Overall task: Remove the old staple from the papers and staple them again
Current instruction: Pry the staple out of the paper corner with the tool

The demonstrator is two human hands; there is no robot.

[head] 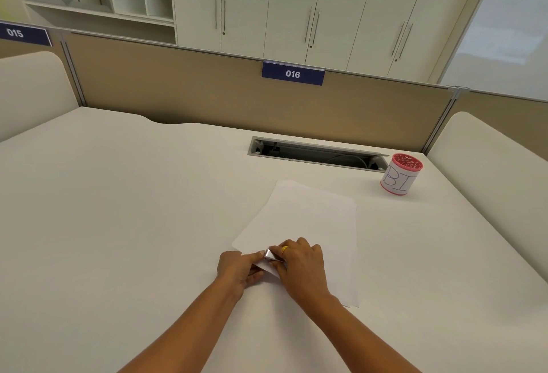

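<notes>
Fingers of the left hand (237, 269) pinch the near corner of the papers (305, 215), which lie on the bench (118, 224); the right hand (299, 269) curls round a small silvery tool (270, 255) at that corner. A hard tug there could tear the sheets.

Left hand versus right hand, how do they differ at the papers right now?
The right hand grips a small silver tool at the near corner of the papers, while the left hand pinches that corner itself. The right hand wears a gold ring; no ring shows on the left hand. The right hand lies over the sheet, the left hand mostly beside it over the desk. Both meet at the same corner, fingers curled.
</notes>
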